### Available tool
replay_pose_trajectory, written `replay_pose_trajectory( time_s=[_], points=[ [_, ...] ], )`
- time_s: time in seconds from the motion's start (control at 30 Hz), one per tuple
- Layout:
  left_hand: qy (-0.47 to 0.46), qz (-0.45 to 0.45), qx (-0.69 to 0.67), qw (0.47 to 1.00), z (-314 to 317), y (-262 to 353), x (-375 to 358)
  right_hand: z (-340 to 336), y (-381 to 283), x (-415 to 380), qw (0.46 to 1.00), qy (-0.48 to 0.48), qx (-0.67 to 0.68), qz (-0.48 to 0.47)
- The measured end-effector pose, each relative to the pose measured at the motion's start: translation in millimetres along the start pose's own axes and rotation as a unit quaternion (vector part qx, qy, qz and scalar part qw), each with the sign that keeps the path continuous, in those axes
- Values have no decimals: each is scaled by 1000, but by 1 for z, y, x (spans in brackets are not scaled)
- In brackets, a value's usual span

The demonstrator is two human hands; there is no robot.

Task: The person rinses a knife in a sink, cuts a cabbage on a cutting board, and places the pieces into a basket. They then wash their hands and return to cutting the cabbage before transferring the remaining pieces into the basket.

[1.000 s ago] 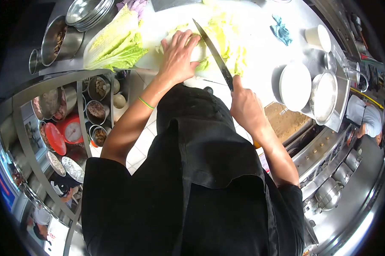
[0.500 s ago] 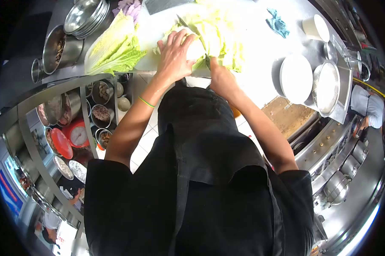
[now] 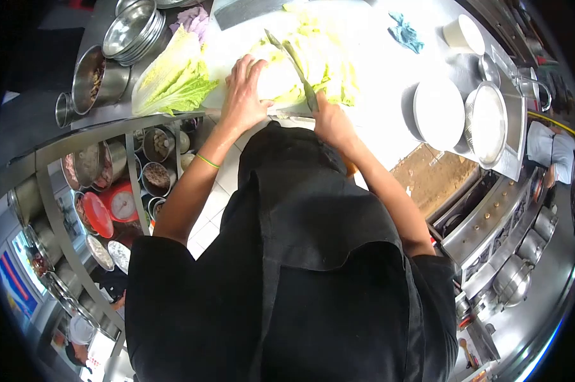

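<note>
The handle of a long kitchen knife is in my right hand, fingers wrapped round it. Its blade points away from me and to the left, among pale cut napa cabbage on a white cutting board. My left hand grips the left side of the cabbage piece with curled fingertips, its thumb towards the near edge. Bright glare washes out part of that piece. To the left lies a larger leafy napa cabbage portion, apart from both hands.
Stacked metal bowls and a pot stand at the left. A purple clump lies behind the leafy cabbage. A blue cloth, white container, round white dish and strainer are to the right. Another person is far right.
The knife blade has come out from the cabbage and more of it shows, to the right of the piece. My left hand has shifted left and slightly nearer.
</note>
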State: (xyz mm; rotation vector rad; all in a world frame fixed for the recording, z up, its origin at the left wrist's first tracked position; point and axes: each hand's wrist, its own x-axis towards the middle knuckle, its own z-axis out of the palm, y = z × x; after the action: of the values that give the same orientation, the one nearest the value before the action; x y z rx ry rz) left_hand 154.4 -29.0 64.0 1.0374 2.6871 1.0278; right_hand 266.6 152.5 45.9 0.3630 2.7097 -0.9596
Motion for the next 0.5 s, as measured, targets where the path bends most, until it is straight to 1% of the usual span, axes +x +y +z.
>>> replay_pose_trajectory(
  time_s=[0.03, 0.07, 0.13, 0.17, 0.2, 0.27, 0.3, 0.33, 0.37, 0.4, 0.43, 0.47, 0.5],
  points=[
    [-2, -1, -2, 1000, 0, 2, 0, -1, 2, 11, 999, 0, 13, -33],
    [1, -1, -3, 1000, -1, 2, 3, -3, 4, 12, 999, 4, 11, -35],
    [18, -3, 6, 1000, 3, 4, 9, -20, -7, 9, 994, 90, -37, -49],
    [27, -10, 13, 999, 5, 5, 7, -43, -27, 0, 997, 64, -28, -16],
    [32, -23, 9, 999, 6, 3, 6, -54, -37, -8, 995, 80, -40, -31],
    [18, 0, -22, 1000, 4, -1, 12, -71, -53, -24, 991, 87, -63, -78],
    [40, 7, -48, 998, 0, -3, 11, -75, -58, -30, 991, 83, -69, -84],
    [47, 4, -50, 998, -4, -4, 12, -76, -62, -35, 987, 59, -118, -87],
    [33, 13, -36, 999, -8, -3, 11, -77, -66, -40, 982, 33, -166, -87],
    [17, 22, -24, 999, -10, -2, 10, -76, -69, -42, 981, 29, -170, -87],
    [18, 20, -29, 999, -12, 1, 11, -75, -72, -44, 988, -15, -148, -44],
    [-1, 9, 17, 1000, -14, 5, 14, -76, -75, -46, 990, -57, -126, 1],
    [-19, -2, 62, 998, -15, 7, 16, -79, -79, -49, 990, -67, -126, 3]
  ],
)
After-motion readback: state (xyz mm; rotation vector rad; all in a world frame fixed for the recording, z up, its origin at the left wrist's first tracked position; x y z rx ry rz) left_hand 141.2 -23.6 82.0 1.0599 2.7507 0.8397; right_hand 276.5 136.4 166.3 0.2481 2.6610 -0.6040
